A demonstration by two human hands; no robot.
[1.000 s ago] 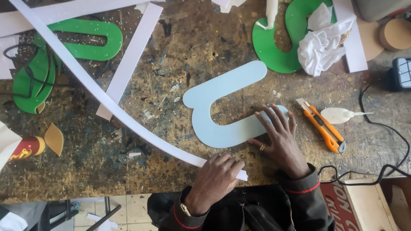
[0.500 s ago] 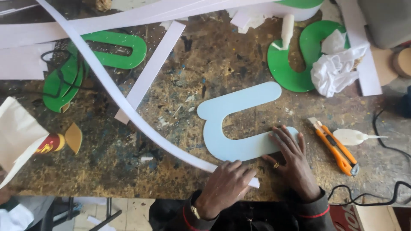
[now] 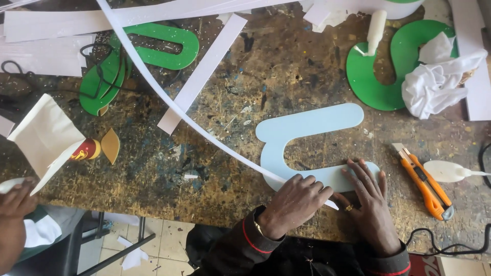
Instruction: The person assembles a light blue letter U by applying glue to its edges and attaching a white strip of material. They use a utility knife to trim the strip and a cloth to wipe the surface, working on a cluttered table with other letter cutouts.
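A pale blue U-shaped cut-out (image 3: 307, 128) lies flat on the worn workbench (image 3: 245, 92). My right hand (image 3: 369, 204) rests flat on its lower arm, fingers spread. My left hand (image 3: 294, 202) is curled over the near end of a long white strip (image 3: 153, 89), pressing it against the cut-out's lower edge. The strip curves away up and to the left across the bench.
An orange utility knife (image 3: 424, 181) and a white glue nozzle (image 3: 450, 171) lie to the right. Green letter shapes (image 3: 373, 76) (image 3: 153, 51), crumpled white cloth (image 3: 434, 84), white strips (image 3: 202, 76) and a black cable (image 3: 445, 245) surround the work. Another person's hand (image 3: 15, 204) is at the far left.
The view has shifted, so everything sits lower and further right in frame. My left hand has closed in beside my right hand, against the cut-out's lower edge.
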